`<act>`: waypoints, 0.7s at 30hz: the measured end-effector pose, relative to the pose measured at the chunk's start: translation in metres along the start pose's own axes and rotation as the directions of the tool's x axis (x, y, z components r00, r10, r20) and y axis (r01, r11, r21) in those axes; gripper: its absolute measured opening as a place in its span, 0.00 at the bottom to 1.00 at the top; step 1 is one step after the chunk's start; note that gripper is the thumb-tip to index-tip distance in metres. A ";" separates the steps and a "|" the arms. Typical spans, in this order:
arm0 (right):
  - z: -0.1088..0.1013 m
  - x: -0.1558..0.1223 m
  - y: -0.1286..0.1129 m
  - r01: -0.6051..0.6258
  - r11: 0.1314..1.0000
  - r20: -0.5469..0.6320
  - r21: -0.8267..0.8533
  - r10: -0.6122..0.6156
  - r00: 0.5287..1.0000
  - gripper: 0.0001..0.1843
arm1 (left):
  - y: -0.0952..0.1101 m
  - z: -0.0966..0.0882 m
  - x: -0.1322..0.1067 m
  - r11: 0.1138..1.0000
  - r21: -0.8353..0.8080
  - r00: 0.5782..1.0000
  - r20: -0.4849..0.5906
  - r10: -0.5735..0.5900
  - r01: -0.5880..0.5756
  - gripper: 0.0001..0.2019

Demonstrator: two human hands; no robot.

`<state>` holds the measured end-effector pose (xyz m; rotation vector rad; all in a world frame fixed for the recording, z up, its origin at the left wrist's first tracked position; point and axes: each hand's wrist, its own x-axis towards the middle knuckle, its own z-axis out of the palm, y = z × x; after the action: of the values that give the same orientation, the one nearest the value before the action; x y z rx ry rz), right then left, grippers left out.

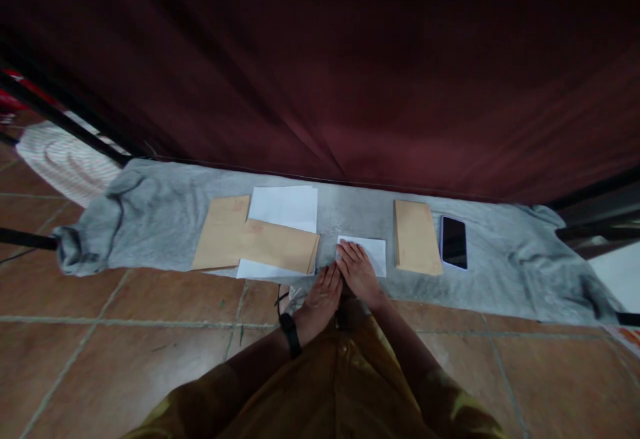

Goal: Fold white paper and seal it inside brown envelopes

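A small folded white paper (373,252) lies on the grey cloth in front of me. My right hand (357,271) rests flat over its left part, fingers stretched out. Close beside it, my left hand (324,292) lies at the cloth's front edge with its fingers extended, next to the paper's left end. Left of my hands, a brown envelope (280,245) lies across white sheets (285,204), and another brown envelope (220,232) lies beside them. On the right is a stack of brown envelopes (417,237).
A phone (454,243) lies right of the envelope stack. Grey cloth (520,259) covers the long narrow surface, bunched at both ends. A dark red curtain (350,92) hangs behind it. Black bars (30,239) show at the sides, with floor tiles (165,352) below.
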<state>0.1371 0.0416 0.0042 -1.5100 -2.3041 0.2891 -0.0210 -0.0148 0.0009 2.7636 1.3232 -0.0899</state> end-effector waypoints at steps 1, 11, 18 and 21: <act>0.000 0.002 0.002 -0.004 1.000 0.003 -0.011 0.004 1.000 0.24 | 0.002 0.002 0.001 1.000 0.007 1.000 -0.006 -0.025 0.025 0.28; 0.007 0.014 0.010 -0.095 0.989 -0.046 -0.114 0.090 0.995 0.25 | 0.017 0.005 0.012 0.991 -0.028 0.987 -0.080 -0.136 0.134 0.37; 0.003 0.009 0.015 -0.113 0.992 -0.109 -0.052 0.106 0.988 0.26 | 0.015 0.007 0.009 0.994 0.030 0.986 -0.128 -0.104 0.109 0.37; 0.000 -0.009 0.020 -0.087 0.995 -0.121 -0.047 0.081 0.989 0.26 | 0.015 0.011 0.011 0.989 0.087 0.987 -0.113 -0.111 0.121 0.36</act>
<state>0.1567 0.0416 -0.0050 -1.6075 -2.1748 0.1582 -0.0029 -0.0169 -0.0108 2.8030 1.5451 -0.0093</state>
